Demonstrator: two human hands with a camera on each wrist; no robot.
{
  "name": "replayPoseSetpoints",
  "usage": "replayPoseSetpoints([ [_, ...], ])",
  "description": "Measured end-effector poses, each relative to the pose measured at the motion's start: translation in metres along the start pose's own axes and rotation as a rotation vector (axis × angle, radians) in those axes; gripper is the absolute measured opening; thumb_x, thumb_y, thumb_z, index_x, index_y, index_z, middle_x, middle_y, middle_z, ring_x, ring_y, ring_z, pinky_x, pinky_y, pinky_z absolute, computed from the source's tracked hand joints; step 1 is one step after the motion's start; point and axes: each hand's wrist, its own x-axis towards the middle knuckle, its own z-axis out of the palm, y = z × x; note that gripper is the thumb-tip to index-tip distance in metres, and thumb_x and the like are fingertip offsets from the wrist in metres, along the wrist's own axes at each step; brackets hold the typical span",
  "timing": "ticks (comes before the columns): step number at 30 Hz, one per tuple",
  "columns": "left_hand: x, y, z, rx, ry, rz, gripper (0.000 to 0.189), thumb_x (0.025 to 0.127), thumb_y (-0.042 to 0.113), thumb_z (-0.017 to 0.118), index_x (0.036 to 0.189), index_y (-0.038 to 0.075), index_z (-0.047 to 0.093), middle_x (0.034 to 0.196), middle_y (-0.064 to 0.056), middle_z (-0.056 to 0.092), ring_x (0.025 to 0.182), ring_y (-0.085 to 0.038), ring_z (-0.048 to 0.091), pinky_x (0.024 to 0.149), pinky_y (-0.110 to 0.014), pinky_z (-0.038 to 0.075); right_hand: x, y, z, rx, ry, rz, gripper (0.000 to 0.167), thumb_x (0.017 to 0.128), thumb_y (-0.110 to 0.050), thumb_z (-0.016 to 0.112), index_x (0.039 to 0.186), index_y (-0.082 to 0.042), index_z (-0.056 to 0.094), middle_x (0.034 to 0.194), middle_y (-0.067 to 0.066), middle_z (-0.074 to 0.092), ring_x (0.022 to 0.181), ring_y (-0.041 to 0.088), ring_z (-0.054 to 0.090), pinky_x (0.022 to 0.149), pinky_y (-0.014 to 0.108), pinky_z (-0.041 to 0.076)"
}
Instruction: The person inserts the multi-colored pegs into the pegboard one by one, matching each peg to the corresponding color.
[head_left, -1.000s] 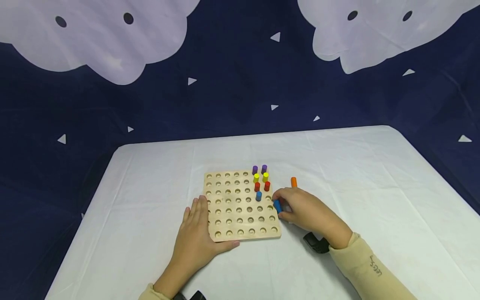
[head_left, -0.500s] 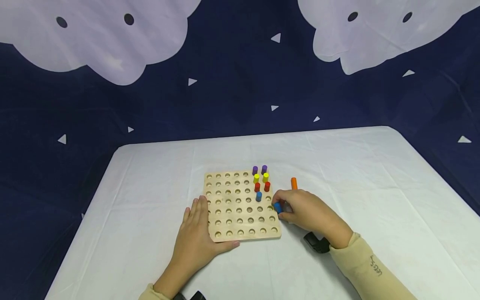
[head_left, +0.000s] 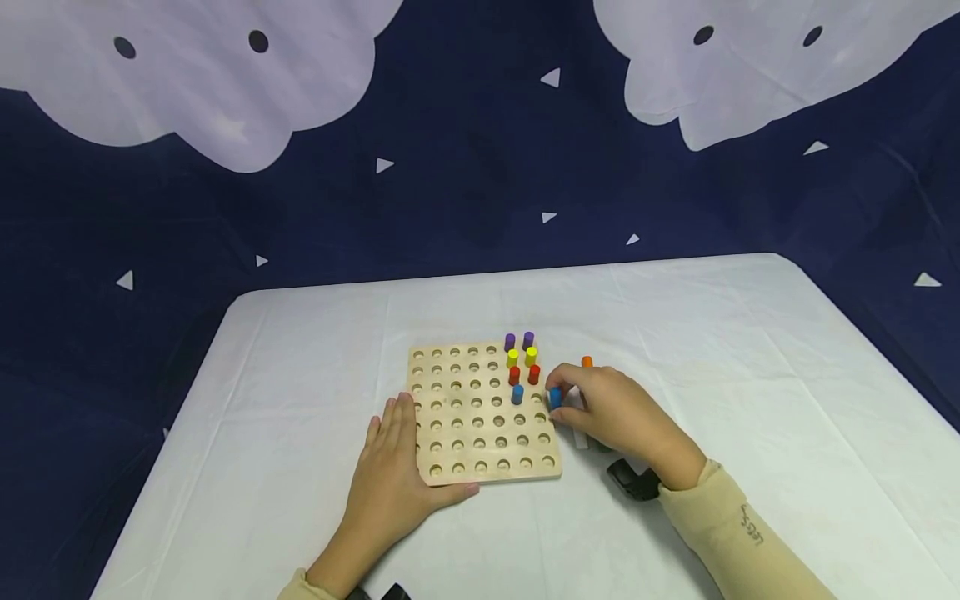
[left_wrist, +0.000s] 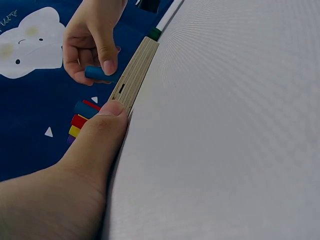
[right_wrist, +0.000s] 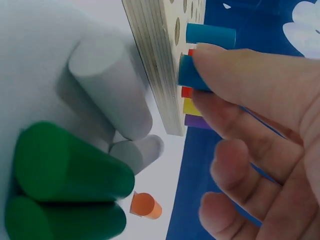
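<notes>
A square wooden pegboard [head_left: 476,477] with rows of round holes lies on the table. My left hand [head_left: 390,475] rests along its left edge with straight fingers, the thumb against the front edge. At the board's right edge my right hand [head_left: 618,412] pinches a blue peg [head_left: 555,398] between thumb and finger. In the right wrist view, the pinched blue peg [right_wrist: 189,71] is upright to the board, beside a standing blue peg [right_wrist: 212,35]. Pairs of purple [head_left: 510,342], yellow [head_left: 512,358] and red pegs [head_left: 514,376] stand farther back; whether the pinched peg is in a hole cannot be told.
Loose green pegs [right_wrist: 70,162], white pegs [right_wrist: 107,85] and an orange peg [right_wrist: 146,206] lie right of the board, partly under my right hand. The white-covered table [head_left: 315,350] ends at a dark blue backdrop [head_left: 465,217] behind.
My right hand has moved slightly away from me with the blue peg, which has gone from tilted to more upright. White pegs now show below the hand. The left hand keeps its place.
</notes>
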Motion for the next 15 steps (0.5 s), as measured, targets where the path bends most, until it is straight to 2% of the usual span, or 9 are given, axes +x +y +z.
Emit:
replayPoseSetpoints([
  [7,0.000,0.000,0.000,0.001,0.001,-0.001,0.148,0.055,0.086,0.072,0.157,-0.004,0.012,0.165,-0.020,0.015,0.154,-0.033,0.014,0.126,-0.051,0.012,0.006,-0.002,0.005,0.026,0.048,0.038,0.025,0.083,-0.023,0.081,0.105,-0.020,0.068,0.079,-0.013,0.065,0.058,0.006,0.048,0.054,0.022,0.040],
  [15,0.001,-0.001,0.001,0.000,0.003,0.003,0.148,0.055,0.087,0.070,0.157,-0.003,0.012,0.165,-0.020,0.015,0.154,-0.033,0.014,0.126,-0.051,0.012,0.012,-0.005,0.013,0.003,0.069,0.048,0.021,0.085,-0.021,0.079,0.104,-0.021,0.069,0.089,-0.010,0.070,0.060,0.003,0.051,0.059,0.023,0.043],
])
